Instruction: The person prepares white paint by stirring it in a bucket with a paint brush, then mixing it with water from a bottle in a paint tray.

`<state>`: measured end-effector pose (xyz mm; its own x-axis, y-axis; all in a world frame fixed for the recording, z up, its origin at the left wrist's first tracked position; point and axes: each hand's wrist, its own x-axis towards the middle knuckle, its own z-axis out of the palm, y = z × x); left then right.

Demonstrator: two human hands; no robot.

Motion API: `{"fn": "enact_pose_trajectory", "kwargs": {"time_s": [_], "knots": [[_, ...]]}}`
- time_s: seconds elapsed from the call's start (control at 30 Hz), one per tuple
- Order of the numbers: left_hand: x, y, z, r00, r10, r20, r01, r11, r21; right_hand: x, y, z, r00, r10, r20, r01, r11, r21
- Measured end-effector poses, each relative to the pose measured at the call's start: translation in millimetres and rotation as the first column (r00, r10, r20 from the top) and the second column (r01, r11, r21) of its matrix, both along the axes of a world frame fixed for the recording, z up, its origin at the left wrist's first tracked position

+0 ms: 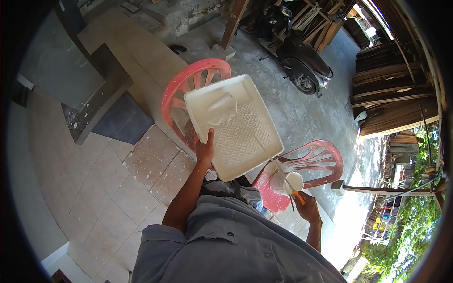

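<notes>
My left hand (205, 150) grips the lower left edge of a cream-coloured paint tray (245, 137), thumb on its inner face. The tray has a diamond-patterned surface, and a pale roller (222, 104) appears to lie at its upper end. In my right hand (306, 205) is an orange handle (298, 196), its thin metal rod reaching up over the tray. Just beyond that hand, a white bucket of pale paint (295, 181) stands on a red plastic chair (273, 197).
Behind the tray is another red chair (172, 101). A motorbike (302, 61) is parked at the top, near a wooden post (234, 23). A dark counter (101, 78) stands at the left, above paint-spattered floor tiles (151, 160). Wooden boards (391, 89) are at the right.
</notes>
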<state>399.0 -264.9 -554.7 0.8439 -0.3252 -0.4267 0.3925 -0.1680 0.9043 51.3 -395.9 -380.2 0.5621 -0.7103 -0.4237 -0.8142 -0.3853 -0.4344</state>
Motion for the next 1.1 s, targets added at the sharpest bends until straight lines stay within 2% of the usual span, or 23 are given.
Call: {"fn": "enact_pose_trajectory", "kwargs": {"time_s": [0.07, 0.2, 0.23, 0.33, 0.43, 0.63, 0.73, 0.83, 0.9, 1.1], "knots": [[-1, 0, 4, 1.0, -0.013, 0.006, 0.013, 1.0, -0.009, 8, 5, -3, 0.999, -0.008, -0.037, 0.009, 1.0, 0.023], [-1, 0, 9, 0.999, -0.011, -0.036, 0.011, 1.0, -0.009, 4, 7, -20, 0.996, 0.064, 0.069, -0.064, 0.998, 0.001], [-1, -1, 9, 0.999, -0.005, -0.049, 0.005, 1.0, -0.005, 0, 2, -17, 0.997, 0.063, 0.044, -0.063, 0.998, 0.001], [-5, -5, 1, 0.989, 0.122, 0.078, -0.122, 0.993, -0.005, -8, -11, 3, 0.999, 0.032, -0.042, -0.033, 0.999, -0.02], [-5, -5, 4, 0.996, 0.085, 0.037, -0.087, 0.994, 0.062, -2, -20, 9, 1.0, 0.027, 0.0, -0.027, 0.998, -0.055], [-3, -4, 0, 0.997, 0.05, 0.055, -0.051, 0.999, 0.014, 9, -7, -10, 0.999, 0.034, -0.037, -0.034, 0.999, 0.008], [-1, 0, 6, 0.999, -0.015, -0.035, 0.015, 1.0, -0.014, -4, -14, -7, 0.997, 0.077, 0.008, -0.077, 0.996, -0.044], [-2, 0, 10, 1.0, 0.001, -0.004, -0.002, 0.998, -0.057, -15, -23, -9, 0.994, 0.102, 0.042, -0.098, 0.991, -0.087], [-1, -1, -1, 0.999, -0.026, -0.033, 0.025, 1.0, -0.006, -7, -20, -10, 0.991, 0.113, 0.076, -0.105, 0.989, -0.1], [-2, 1, 12, 0.994, -0.045, -0.096, 0.047, 0.999, 0.018, 5, -2, -16, 0.997, 0.071, 0.019, -0.072, 0.996, 0.056]]}}
